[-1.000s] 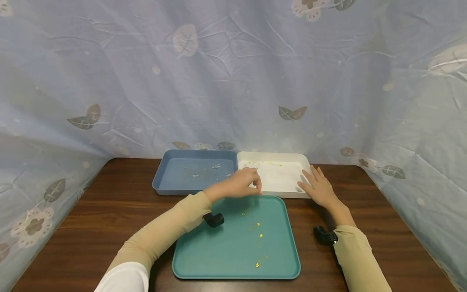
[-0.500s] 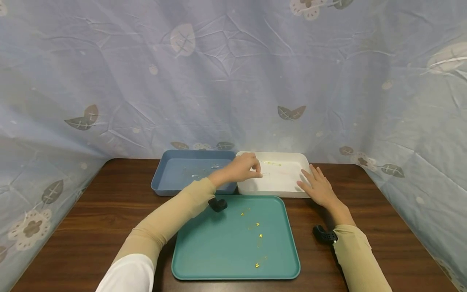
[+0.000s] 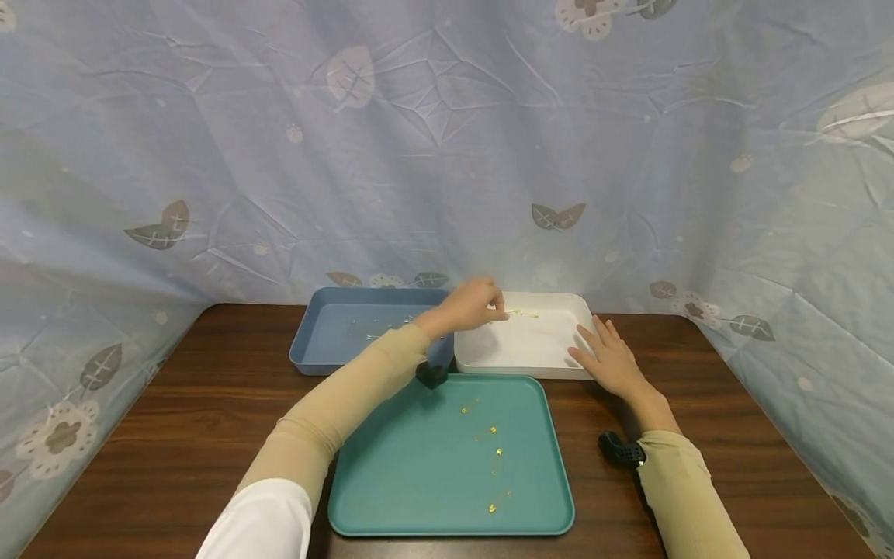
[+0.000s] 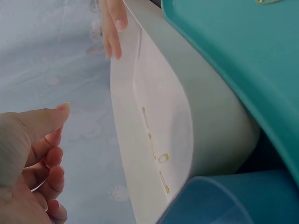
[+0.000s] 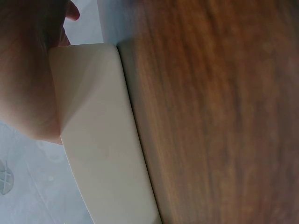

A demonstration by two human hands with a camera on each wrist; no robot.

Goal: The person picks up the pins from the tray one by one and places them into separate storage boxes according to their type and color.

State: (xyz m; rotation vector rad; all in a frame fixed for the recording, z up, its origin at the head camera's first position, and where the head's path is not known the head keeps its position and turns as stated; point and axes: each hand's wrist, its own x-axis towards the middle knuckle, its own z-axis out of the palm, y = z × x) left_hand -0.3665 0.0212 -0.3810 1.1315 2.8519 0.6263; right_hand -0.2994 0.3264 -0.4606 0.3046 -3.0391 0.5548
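My left hand (image 3: 472,304) is over the left back part of the white tray (image 3: 534,349), thumb and fingertips pinched together. A tiny gold bit of a safety pin (image 4: 69,103) shows at the thumb tip in the left wrist view; the rest of it is hidden. Several gold safety pins (image 4: 163,158) lie in the white tray along its back side. My right hand (image 3: 611,362) rests with straight, spread fingers on that tray's right edge. On the teal tray (image 3: 412,481) in front, several gold safety pins (image 3: 493,508) are spread down the right half.
A blue tray (image 3: 328,334) holding several silver pins (image 3: 373,337) adjoins the white tray on the left. All the trays stand on a dark wooden table (image 3: 174,419). A patterned curtain (image 3: 433,155) hangs directly behind the table and along both sides.
My left hand has moved up and away from the teal tray, over the white tray towards its back. A pin showed at its fingertips half a second ago. The right hand stays put.
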